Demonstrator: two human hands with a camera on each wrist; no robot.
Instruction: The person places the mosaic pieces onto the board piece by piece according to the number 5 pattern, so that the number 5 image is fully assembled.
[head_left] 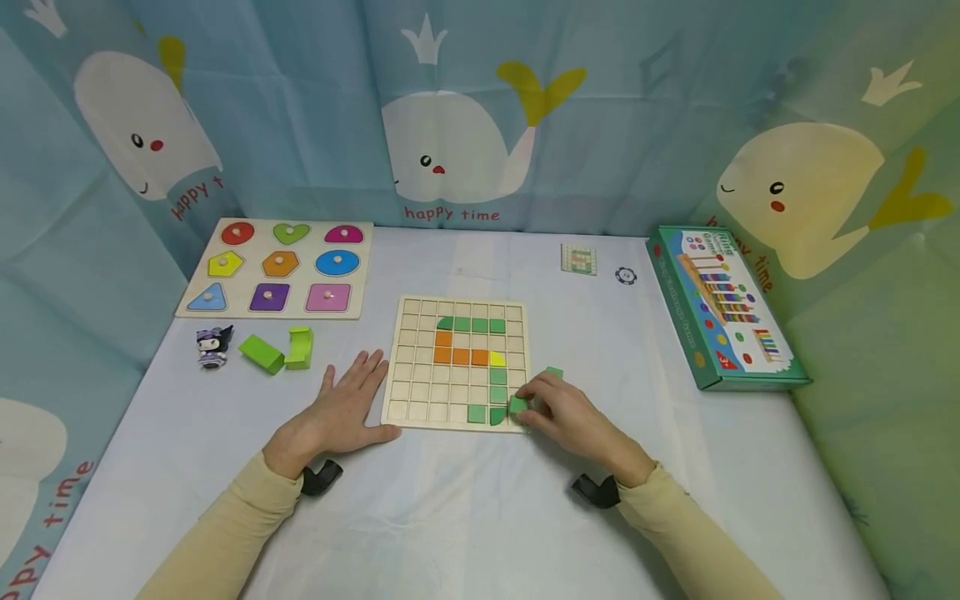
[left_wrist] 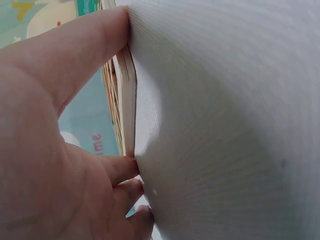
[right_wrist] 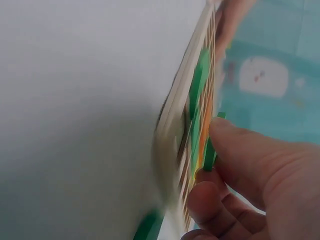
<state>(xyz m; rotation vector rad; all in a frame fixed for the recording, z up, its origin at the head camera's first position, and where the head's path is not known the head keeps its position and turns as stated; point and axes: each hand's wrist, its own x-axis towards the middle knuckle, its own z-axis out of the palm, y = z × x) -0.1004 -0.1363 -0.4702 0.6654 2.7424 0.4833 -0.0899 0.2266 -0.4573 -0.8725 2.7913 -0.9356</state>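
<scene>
A wooden grid board [head_left: 420, 392] lies mid-table, with green, orange and yellow tiles set in some of its cells. Over the board's lower right corner, my right hand [head_left: 566, 414] pinches a green tile [head_left: 517, 406] between thumb and fingers; the right wrist view shows this tile [right_wrist: 210, 154] edge-on. Another green tile [head_left: 554, 372] lies on the table just right of the board, partly behind that hand. My left hand [head_left: 341, 410] rests with spread fingers along the board's left edge. In the left wrist view, its thumb and fingertips touch the board's side [left_wrist: 129, 105].
A shape puzzle board [head_left: 292, 283] lies back left, with a small figurine [head_left: 213, 346] and two green blocks [head_left: 262, 354] before it. A game box [head_left: 731, 308] stands right. A patterned card [head_left: 578, 259] and a round chip [head_left: 626, 276] lie at the back.
</scene>
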